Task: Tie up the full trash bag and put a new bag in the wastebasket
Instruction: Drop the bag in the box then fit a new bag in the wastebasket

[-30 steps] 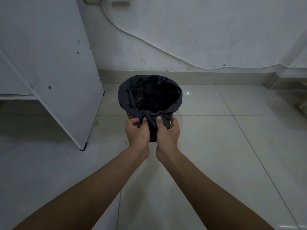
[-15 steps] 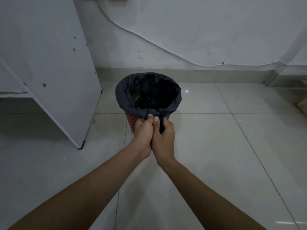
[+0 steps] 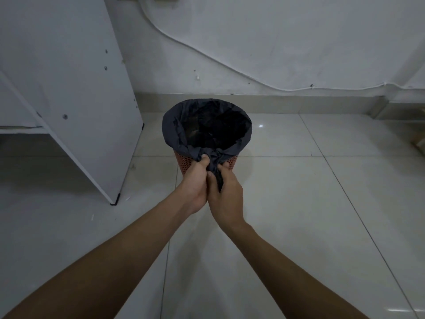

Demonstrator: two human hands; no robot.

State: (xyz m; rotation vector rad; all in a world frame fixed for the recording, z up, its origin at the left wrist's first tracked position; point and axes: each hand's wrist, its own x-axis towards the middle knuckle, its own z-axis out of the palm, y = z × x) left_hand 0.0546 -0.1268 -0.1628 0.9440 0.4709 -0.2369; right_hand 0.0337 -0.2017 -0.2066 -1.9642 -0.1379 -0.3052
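A small red mesh wastebasket (image 3: 231,162) stands on the tiled floor, lined with a black trash bag (image 3: 174,132) folded over its rim. The bag's slack is gathered into a bunch at the near side of the rim. My left hand (image 3: 195,180) grips that bunch just below the rim. Pressed against it, my right hand (image 3: 226,192) holds the hanging tail of the same bunch. The inside of the bag is dark, and I cannot make out what lies in it.
A white board panel (image 3: 76,93) of a desk or shelf leans to the floor at the left, its foot (image 3: 115,201) close to the basket. A white wall with a cable (image 3: 207,56) runs behind. Glossy floor tiles (image 3: 310,215) spread to the right.
My hands, slightly apart a second ago with bag slack in each, have come together at the near rim. The slack is now drawn into one tight bunch.
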